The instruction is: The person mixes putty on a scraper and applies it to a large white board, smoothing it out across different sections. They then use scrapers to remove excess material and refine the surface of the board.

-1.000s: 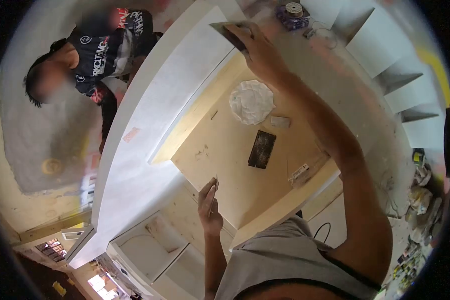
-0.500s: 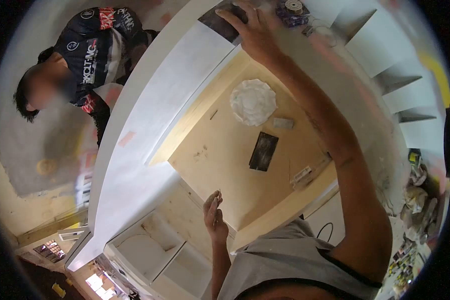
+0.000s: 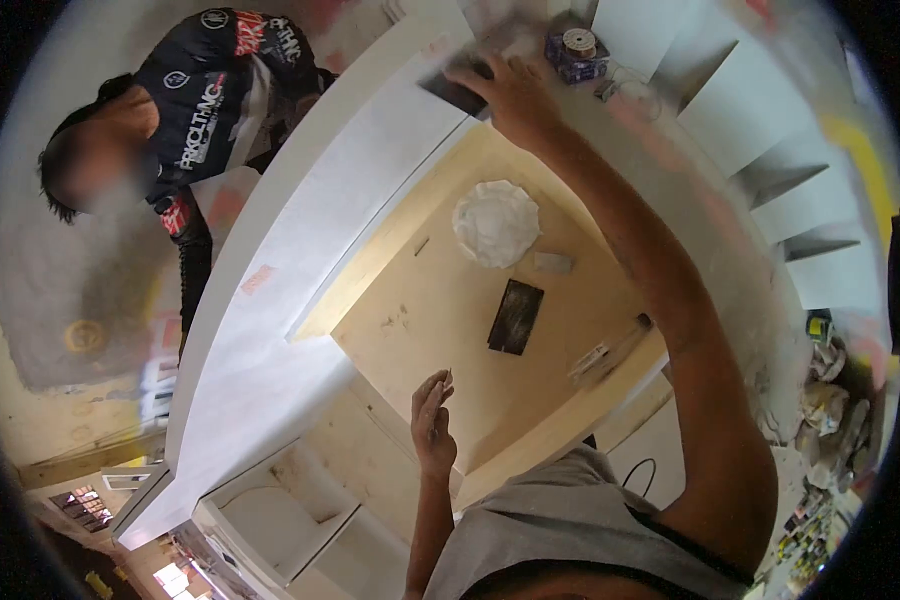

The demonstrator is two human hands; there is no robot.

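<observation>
My right hand (image 3: 520, 100) reaches to the top of the view, its fingers pressing a dark sheet of sandpaper (image 3: 454, 92) onto a long white panel (image 3: 340, 150). The sheet is blurred and partly covered by the fingers. Low in the middle, my left hand (image 3: 433, 425) is raised above the wooden board, its dusty fingers closed. A thin tip shows at the fingertips, too small to name. Below the panel, a second dark rectangular sheet (image 3: 516, 316) lies on the wooden board (image 3: 400, 290), near a white crumpled round thing (image 3: 496, 223) and a small grey block (image 3: 553, 262).
Across the panel, a person in a dark printed jersey (image 3: 195, 100) leans close. A wire spool (image 3: 579, 42) sits on a box at the top right, beside white shelf dividers (image 3: 790, 180). White open compartments (image 3: 280, 520) stand at lower left. Clutter (image 3: 825, 420) lines the right side.
My right hand and the sandpaper have slid a short way down and right along the panel. The whole view has shifted slightly. My left hand stays closed in nearly the same place.
</observation>
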